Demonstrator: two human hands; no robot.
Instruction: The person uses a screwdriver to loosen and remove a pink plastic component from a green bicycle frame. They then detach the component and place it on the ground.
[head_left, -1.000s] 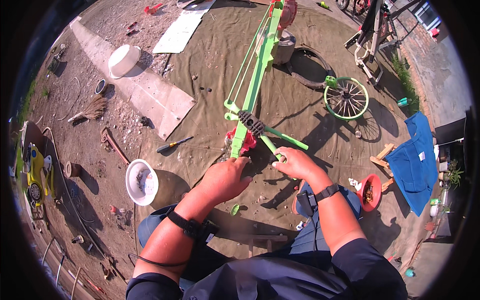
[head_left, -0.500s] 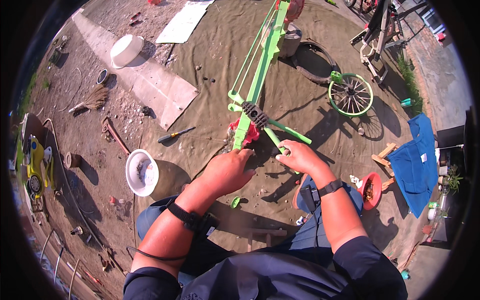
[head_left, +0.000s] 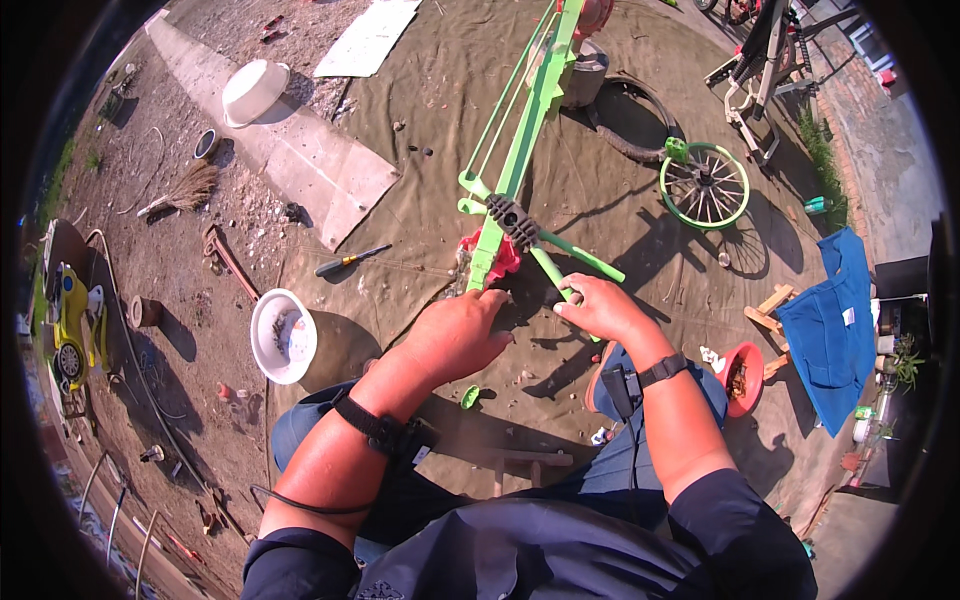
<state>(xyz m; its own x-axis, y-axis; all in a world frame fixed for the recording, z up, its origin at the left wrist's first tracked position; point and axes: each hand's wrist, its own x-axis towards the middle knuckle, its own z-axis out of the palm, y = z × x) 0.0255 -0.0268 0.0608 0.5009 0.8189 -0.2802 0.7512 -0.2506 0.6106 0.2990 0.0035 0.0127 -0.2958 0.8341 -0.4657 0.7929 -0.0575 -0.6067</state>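
Note:
A long green metal frame (head_left: pixel 518 165) slants from the top of the view down toward me. Partway along it sits a dark ribbed block (head_left: pixel 512 222), from which two green tubes branch off to the lower right. My left hand (head_left: pixel 452 335) is closed around the frame's near end, with the fingertips partly hidden. With thumb and fingers, my right hand (head_left: pixel 603 308) grips the end of the nearer green tube (head_left: pixel 550 272). Behind the frame's near end a red part (head_left: pixel 507 258) shows. A small green piece (head_left: pixel 470 397) lies on the brown cloth (head_left: pixel 420 200) below my hands.
To the left are a white bucket (head_left: pixel 283 337), a screwdriver (head_left: pixel 352 260), a red-handled wrench (head_left: pixel 232 265) and a hand broom (head_left: pixel 183 190). On the right are a green-rimmed wheel (head_left: pixel 705 187), a tire (head_left: pixel 632 120), a red bowl (head_left: pixel 742 380) and a blue cloth seat (head_left: pixel 828 335).
The view has shifted slightly. Both hands keep their holds on the green frame, and nothing else has visibly moved.

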